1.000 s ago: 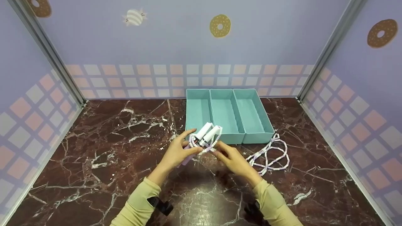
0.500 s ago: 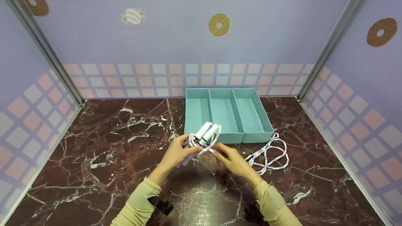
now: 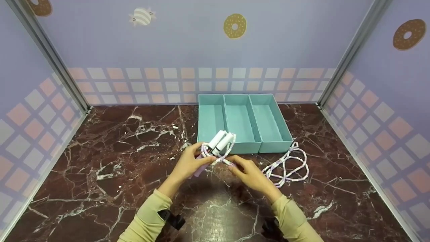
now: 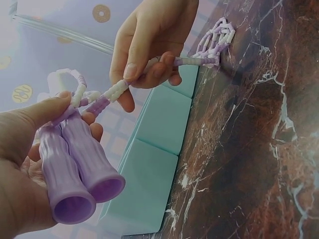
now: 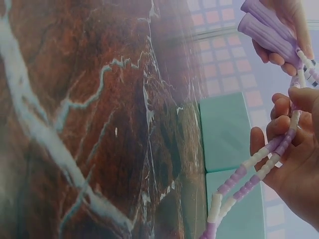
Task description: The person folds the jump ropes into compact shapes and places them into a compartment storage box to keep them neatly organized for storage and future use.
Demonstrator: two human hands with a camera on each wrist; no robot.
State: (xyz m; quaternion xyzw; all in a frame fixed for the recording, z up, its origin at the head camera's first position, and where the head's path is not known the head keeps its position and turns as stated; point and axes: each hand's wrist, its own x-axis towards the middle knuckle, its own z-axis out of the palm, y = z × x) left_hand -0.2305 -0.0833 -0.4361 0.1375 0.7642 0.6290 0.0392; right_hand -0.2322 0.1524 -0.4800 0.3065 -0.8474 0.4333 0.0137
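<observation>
A beaded jump rope has two lavender handles (image 4: 65, 169) with white ends, held side by side in my left hand (image 3: 188, 163). My left thumb presses on the rope where it loops about the handles. My right hand (image 3: 250, 173) pinches two strands of the white and lavender beaded rope (image 5: 239, 179) between thumb and fingers, just right of the handles. In the head view, the rest of the rope lies in loose loops on the table, right of my right hand. The part inside my right fingers is hidden.
Three teal bins (image 3: 276, 147) stand in a row behind my hands, near the back wall. The brown marbled table (image 3: 100, 195) carries small white bits (image 3: 172, 158) left of the bins. Patterned lilac walls (image 3: 181, 43) close the back and both sides.
My left index finger, raised earlier, has come down around the handles. My right fingers have shifted slightly along the rope, away from the handles. The loops on the table have stayed put.
</observation>
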